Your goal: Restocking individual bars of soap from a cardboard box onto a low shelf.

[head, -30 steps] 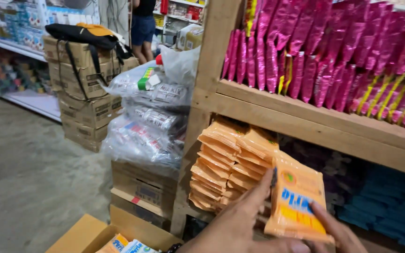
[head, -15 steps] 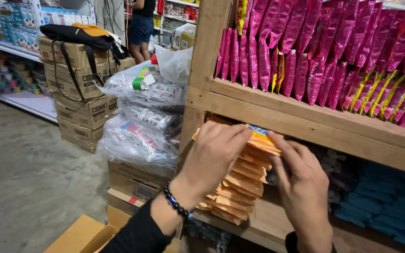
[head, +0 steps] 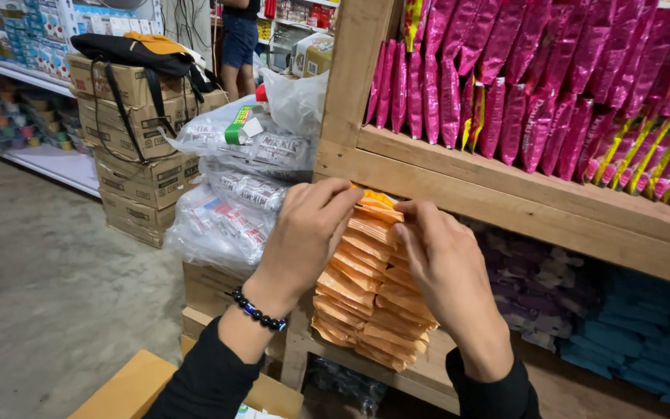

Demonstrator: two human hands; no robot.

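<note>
Left hand and right hand press curled fingers onto the top of a stack of orange packets between them; the stack sits on the lower wooden shelf, beneath hanging pink sachets.

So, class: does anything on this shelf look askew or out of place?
Slightly. The stack of orange packets leans and fans out unevenly on the wooden shelf, with both hands, left hand and right hand, pressing its top.

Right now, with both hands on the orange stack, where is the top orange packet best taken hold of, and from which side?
Probably at its front edge, coming from the open shelf front. The top packet lies flat on the stack, close under the wooden shelf board, so there is little room above. The left hand and right hand already flank it.
</note>
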